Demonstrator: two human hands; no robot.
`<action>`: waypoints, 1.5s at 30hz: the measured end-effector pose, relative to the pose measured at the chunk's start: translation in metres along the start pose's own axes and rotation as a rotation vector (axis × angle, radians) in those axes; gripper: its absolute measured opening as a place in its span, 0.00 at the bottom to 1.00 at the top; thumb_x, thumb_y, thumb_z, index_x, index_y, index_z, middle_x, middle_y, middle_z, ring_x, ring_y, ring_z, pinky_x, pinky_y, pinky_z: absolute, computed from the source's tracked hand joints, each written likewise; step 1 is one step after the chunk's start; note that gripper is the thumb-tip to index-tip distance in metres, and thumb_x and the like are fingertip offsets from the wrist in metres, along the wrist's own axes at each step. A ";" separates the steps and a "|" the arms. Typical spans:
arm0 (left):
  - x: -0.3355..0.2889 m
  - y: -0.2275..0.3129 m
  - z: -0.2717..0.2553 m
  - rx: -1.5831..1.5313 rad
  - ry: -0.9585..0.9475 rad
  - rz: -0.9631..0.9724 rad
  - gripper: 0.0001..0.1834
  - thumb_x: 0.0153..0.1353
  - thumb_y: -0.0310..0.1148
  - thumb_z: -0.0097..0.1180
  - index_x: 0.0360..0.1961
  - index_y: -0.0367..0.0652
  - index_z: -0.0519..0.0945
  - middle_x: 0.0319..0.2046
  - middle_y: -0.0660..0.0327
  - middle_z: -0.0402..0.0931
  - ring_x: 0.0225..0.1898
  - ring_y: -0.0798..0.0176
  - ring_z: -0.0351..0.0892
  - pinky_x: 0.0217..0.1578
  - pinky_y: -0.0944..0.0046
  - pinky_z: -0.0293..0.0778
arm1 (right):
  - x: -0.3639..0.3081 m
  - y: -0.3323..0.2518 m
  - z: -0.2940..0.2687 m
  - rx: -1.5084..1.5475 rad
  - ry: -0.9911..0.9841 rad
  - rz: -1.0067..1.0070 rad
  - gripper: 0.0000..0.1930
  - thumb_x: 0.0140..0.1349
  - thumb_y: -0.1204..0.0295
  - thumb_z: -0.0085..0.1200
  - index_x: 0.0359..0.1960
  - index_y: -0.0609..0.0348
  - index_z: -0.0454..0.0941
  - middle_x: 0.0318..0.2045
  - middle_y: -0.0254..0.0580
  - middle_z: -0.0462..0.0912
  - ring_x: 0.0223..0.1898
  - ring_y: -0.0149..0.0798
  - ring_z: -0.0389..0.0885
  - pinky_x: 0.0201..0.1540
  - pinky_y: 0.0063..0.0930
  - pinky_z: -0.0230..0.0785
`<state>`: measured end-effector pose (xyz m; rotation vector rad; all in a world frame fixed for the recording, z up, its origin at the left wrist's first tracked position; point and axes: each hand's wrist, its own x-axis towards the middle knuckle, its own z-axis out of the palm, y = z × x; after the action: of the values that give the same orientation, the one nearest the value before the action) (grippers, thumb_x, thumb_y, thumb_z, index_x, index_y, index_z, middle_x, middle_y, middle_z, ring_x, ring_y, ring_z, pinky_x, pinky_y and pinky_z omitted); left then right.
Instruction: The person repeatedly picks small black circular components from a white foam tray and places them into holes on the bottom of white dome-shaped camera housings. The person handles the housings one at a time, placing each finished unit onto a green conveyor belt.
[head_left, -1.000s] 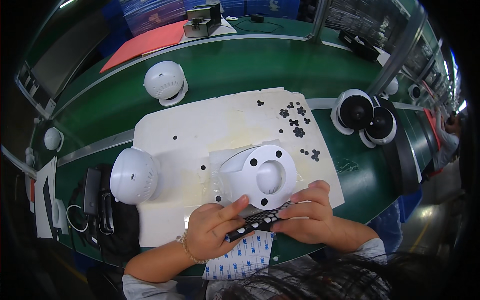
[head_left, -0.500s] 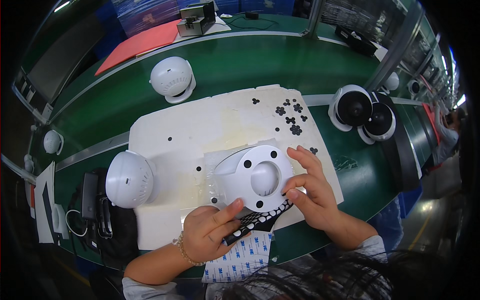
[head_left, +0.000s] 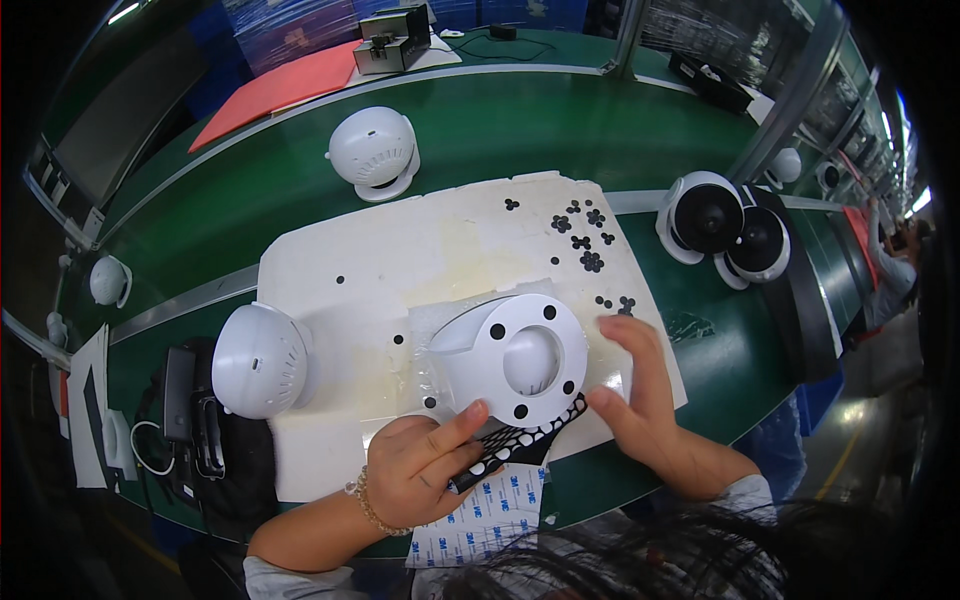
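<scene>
A white rounded device [head_left: 455, 375] lies on its side on bubble wrap, its ring-shaped base facing up. Several round black pads [head_left: 498, 331] are spaced around that ring. My left hand [head_left: 420, 475] grips a black die-cut sheet [head_left: 530, 437] full of round holes at the ring's near edge, its index fingertip up against the base. A white printed backing sheet [head_left: 480, 515] hangs below it. Just right of the base, my right hand [head_left: 640, 400] is open, thumb and fingers apart, with nothing visible between them; it is slightly blurred.
A cardboard mat [head_left: 350, 430] carries scattered black dots [head_left: 592, 261] at its far right. Another white device [head_left: 258, 360] stands on its left. One more [head_left: 375, 150] sits on the green belt behind. Two black-faced devices [head_left: 708, 217] stand at right, a black bag [head_left: 235, 460] at left.
My right hand has let go at the ring's lower right and drawn back to the right; a black pad now shows there. The white device on the belt has shifted right.
</scene>
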<state>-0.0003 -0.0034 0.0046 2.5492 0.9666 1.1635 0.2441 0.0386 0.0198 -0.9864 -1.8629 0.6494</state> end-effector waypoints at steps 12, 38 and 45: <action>-0.007 -0.005 -0.002 -0.136 -0.006 -0.031 0.12 0.34 0.22 0.59 0.26 0.37 0.77 0.51 0.54 0.69 0.20 0.63 0.72 0.22 0.67 0.69 | 0.093 0.030 -0.007 0.842 -0.013 0.442 0.15 0.55 0.68 0.48 0.42 0.65 0.70 0.35 0.37 0.76 0.37 0.28 0.74 0.43 0.23 0.66; -0.009 -0.006 0.005 -0.247 -0.062 0.074 0.26 0.37 0.31 0.60 0.43 0.40 0.73 0.42 0.60 0.71 0.37 0.58 0.73 0.36 0.62 0.71 | 0.216 0.089 0.083 -0.330 0.020 -0.218 0.13 0.52 0.65 0.56 0.36 0.60 0.75 0.31 0.41 0.76 0.34 0.42 0.73 0.37 0.32 0.65; -0.008 0.004 -0.003 -0.213 -0.058 0.095 0.26 0.32 0.27 0.58 0.40 0.40 0.75 0.33 0.62 0.73 0.33 0.59 0.74 0.32 0.62 0.71 | 0.098 -0.008 0.020 0.692 -0.022 0.318 0.12 0.61 0.65 0.47 0.38 0.61 0.66 0.25 0.35 0.75 0.24 0.23 0.71 0.27 0.15 0.65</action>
<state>-0.0040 -0.0123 0.0030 2.4652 0.6757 1.1425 0.1961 0.1162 0.0626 -0.8022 -1.3364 1.3827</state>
